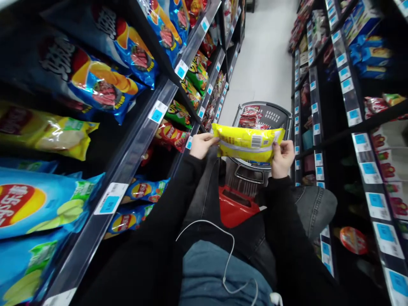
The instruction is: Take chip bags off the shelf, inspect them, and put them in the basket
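A yellow bag of chips [236, 142] is stretched sideways between my two hands, its back seam and barcode facing up. My left hand [202, 145] pinches the bag's left end between thumb and fingers. At the other end, my right hand [282, 158] grips the right edge with the thumb on top. Below and beyond the bag stands a grey shopping basket [280, 114], partly hidden by it. Red-and-white packages [250, 117] lie inside that basket.
Shelves of chip bags [105, 87] rise close on my left, with price tags [110, 205] along their edges. More stocked shelves [353, 104] line the right. A pale floor [267, 51] runs ahead between them. A red plastic part [237, 208] sits between my legs; a white earphone cord [229, 250] hangs over my lap.
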